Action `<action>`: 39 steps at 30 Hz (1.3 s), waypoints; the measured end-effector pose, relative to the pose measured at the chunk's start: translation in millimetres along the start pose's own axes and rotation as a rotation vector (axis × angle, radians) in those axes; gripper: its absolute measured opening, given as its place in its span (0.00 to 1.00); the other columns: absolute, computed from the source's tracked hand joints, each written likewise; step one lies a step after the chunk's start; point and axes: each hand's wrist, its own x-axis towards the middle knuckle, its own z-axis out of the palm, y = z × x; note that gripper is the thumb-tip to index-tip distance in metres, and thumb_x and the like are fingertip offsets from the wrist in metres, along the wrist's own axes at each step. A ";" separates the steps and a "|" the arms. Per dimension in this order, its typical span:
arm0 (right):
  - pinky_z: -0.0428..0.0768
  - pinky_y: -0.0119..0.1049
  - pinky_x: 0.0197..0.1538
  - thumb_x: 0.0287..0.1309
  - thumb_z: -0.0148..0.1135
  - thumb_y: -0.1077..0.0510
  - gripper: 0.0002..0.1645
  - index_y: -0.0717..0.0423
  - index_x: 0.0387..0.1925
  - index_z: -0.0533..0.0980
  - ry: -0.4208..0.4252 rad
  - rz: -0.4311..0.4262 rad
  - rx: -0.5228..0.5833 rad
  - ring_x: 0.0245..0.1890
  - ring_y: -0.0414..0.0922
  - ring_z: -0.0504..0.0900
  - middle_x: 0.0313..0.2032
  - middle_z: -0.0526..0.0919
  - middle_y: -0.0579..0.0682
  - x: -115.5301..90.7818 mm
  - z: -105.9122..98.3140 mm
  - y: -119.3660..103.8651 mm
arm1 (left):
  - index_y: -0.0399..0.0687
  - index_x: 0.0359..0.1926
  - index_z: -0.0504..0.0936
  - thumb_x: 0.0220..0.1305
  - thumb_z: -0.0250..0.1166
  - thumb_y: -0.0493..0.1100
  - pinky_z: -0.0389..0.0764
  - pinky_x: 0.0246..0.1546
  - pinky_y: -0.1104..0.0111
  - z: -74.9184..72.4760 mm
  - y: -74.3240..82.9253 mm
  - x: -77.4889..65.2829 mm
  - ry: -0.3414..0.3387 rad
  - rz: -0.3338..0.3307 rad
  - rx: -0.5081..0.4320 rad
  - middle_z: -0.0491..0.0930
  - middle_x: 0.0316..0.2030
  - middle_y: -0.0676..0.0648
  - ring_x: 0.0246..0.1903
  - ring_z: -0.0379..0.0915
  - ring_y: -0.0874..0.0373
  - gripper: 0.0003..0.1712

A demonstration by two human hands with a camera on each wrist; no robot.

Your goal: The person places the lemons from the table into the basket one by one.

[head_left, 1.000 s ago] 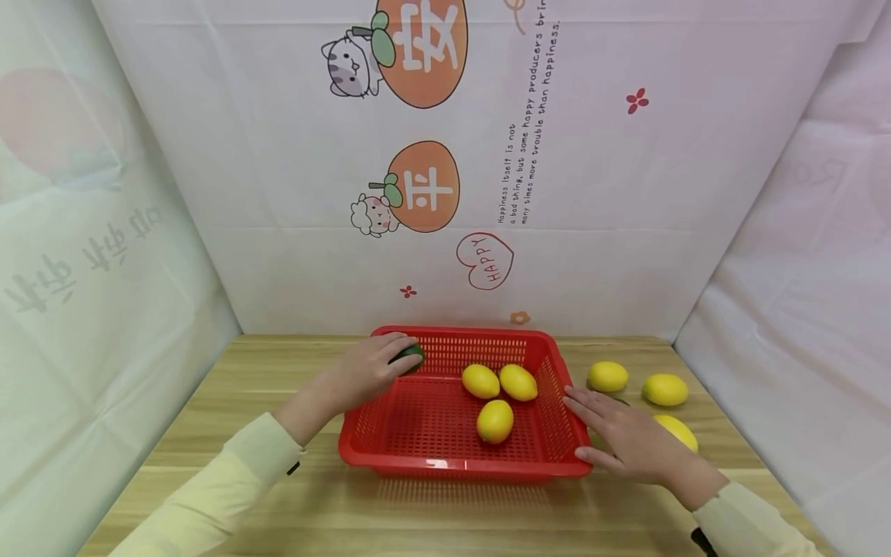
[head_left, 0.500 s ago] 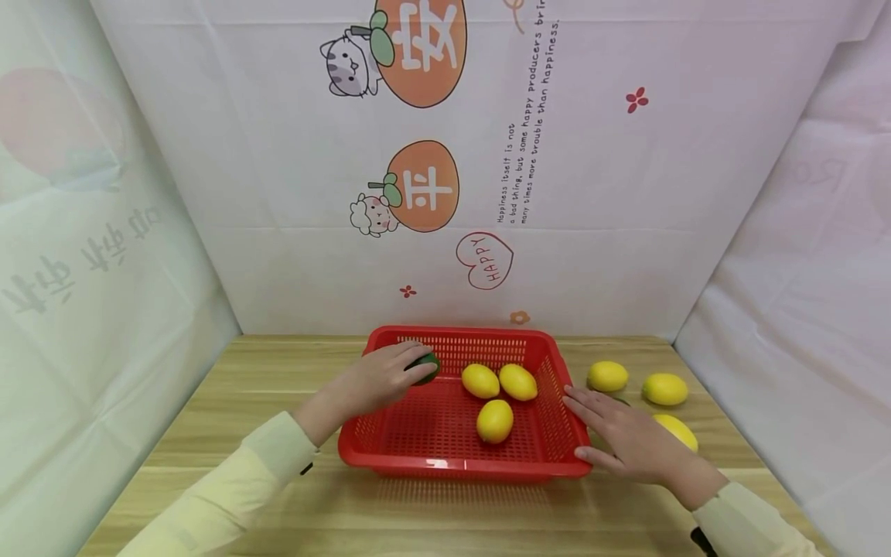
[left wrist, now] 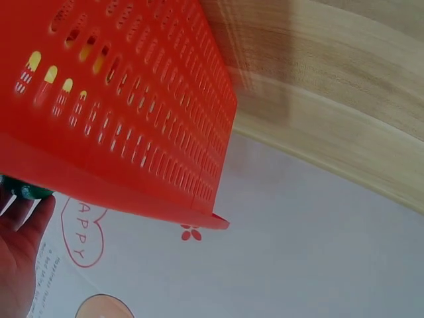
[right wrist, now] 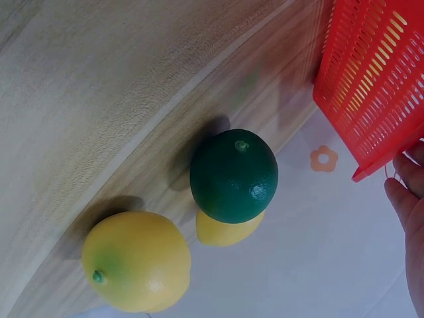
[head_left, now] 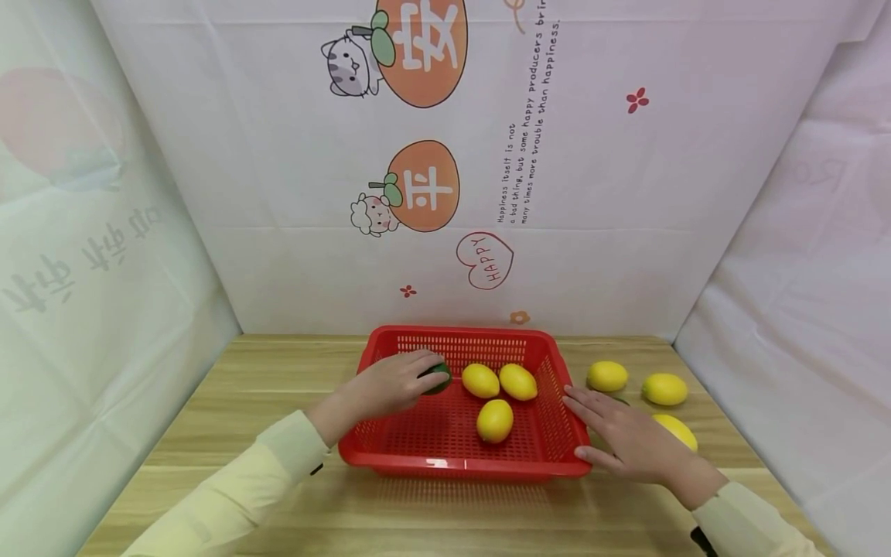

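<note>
Fruit of dark green colour and rounded shape (left wrist: 30,191) is held by the left hand (head_left: 397,383) over the red rectangular plastic basket (head_left: 473,467), to the left of three yellow oval lemons (head_left: 495,422). The right rim is touched by the right hand (head_left: 623,437), with its fingers laid almost straight.

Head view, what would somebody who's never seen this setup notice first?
Most likely the bright red basket, in the middle of the wooden table with three lemons inside. Next would be the left hand holding a dark green fruit over the basket, while the right hand touches its right rim. Behind, big orange prints stand out on the white backdrop.
</note>
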 end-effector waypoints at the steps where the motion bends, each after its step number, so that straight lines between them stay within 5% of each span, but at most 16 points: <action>1: 0.76 0.52 0.56 0.58 0.65 0.42 0.41 0.62 0.66 0.68 -0.001 0.001 0.001 0.62 0.57 0.71 0.66 0.69 0.59 0.0 0.2 0.1 | 0.47 0.54 0.78 0.56 0.73 0.40 0.76 0.55 0.64 1.2 0.3 0.1 -0.008 0.002 -0.001 0.77 0.54 0.43 0.55 0.73 0.51 0.24; 11: 0.77 0.51 0.55 0.58 0.65 0.41 0.41 0.62 0.65 0.69 0.004 0.003 -0.007 0.62 0.56 0.71 0.66 0.69 0.58 -0.6 1.4 0.2 | 0.48 0.54 0.78 0.56 0.74 0.42 0.75 0.56 0.67 9.9 6.1 3.1 -0.046 0.020 -0.034 0.77 0.54 0.46 0.56 0.72 0.53 0.24; 39: 0.76 0.51 0.56 0.59 0.64 0.41 0.42 0.60 0.67 0.67 -0.007 0.012 -0.010 0.63 0.56 0.69 0.67 0.67 0.57 -2.2 2.7 1.0 | 0.51 0.59 0.77 0.53 0.76 0.45 0.76 0.55 0.65 18.1 16.5 5.6 -0.233 -0.069 -0.119 0.76 0.57 0.47 0.57 0.71 0.55 0.32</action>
